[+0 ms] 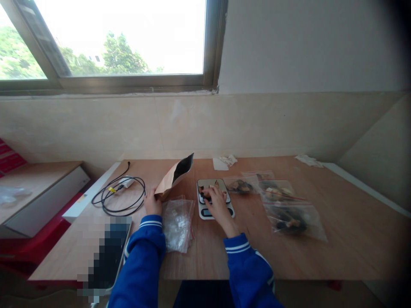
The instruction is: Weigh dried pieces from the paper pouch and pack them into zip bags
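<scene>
My left hand [153,202] grips the lower end of a brown paper pouch [170,177], which leans to the right with its dark mouth gaping. My right hand [218,203] is over a small white kitchen scale [206,213]. Its thumb and fingers curl around a dark dried piece [207,196] on the scale's plate; what the piece is I cannot make out. Other brownish dried bits lie on the plate, partly hidden by the fingers. Just right of my left hand, a stack of clear zip bags [177,226] lies flat on the table.
Filled zip bags [290,220] of dark dried pieces lie right of the scale. Crumpled tissue [228,160] sits by the wall. At left are a coiled black cable [118,211] with a white adapter [127,182] and a tablet-like device [111,252], partly blurred out.
</scene>
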`<state>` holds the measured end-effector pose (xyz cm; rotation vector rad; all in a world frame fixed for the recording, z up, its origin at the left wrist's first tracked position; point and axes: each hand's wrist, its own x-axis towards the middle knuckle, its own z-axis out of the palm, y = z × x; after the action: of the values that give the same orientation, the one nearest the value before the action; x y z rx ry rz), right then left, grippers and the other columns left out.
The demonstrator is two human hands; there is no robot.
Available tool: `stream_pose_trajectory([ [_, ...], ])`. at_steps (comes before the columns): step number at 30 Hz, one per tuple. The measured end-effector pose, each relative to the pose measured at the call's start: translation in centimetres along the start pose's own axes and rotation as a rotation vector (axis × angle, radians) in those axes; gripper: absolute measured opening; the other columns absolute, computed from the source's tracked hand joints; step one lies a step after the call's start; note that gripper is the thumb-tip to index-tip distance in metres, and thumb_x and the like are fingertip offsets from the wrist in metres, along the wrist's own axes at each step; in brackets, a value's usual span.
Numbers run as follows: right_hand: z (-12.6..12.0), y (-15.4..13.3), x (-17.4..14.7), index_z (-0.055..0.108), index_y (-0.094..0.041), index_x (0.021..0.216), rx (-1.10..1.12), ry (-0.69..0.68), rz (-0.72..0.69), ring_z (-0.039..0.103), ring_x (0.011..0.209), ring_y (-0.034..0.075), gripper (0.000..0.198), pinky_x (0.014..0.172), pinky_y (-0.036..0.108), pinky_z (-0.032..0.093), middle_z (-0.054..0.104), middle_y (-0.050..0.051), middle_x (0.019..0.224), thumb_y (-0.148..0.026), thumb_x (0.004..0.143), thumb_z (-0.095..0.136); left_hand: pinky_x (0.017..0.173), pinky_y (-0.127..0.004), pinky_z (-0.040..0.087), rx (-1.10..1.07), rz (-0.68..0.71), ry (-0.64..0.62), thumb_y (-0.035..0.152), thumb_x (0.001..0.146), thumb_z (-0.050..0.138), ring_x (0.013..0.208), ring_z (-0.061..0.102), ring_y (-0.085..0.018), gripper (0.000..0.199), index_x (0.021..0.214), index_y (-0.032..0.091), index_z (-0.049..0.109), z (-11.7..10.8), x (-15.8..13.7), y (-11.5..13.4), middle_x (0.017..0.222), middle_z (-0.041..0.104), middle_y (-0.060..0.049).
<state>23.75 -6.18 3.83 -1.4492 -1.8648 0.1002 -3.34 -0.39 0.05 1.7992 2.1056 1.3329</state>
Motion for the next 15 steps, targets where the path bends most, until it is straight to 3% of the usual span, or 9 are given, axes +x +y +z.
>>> stream_pose_trajectory([
  [5, -0.2, -0.4, -0.3, 0.059, -0.019, 0.106, 0.08, 0.003, -0.004, 0.053, 0.106, 0.027, 0.026, 0.09, 0.043, 0.033, 0.063, 0.01, 0.106, -0.013, 0.086, 0.044, 0.092, -0.046, 0.042, -0.038, 0.025, 0.032, 0.007, 0.066, 0.047, 0.095, 0.058, -0.028, 0.043, 0.103, 0.019, 0.065, 0.2, 0.1, -0.3, 0.096, 0.068, -0.01],
  [15, -4.7, -2.5, 0.9, 0.06, -0.02, 0.099, 0.407, 0.365, -0.011, 0.055, 0.099, 0.021, 0.025, 0.089, 0.038, 0.044, 0.06, 0.009, 0.1, -0.018, 0.091, 0.036, 0.09, -0.045, 0.045, -0.078, -0.022, 0.109, 0.015, 0.073, 0.049, 0.091, 0.062, -0.027, 0.031, 0.099, 0.019, 0.065, 0.2, 0.2, 0.0, 0.093, 0.071, -0.009],
])
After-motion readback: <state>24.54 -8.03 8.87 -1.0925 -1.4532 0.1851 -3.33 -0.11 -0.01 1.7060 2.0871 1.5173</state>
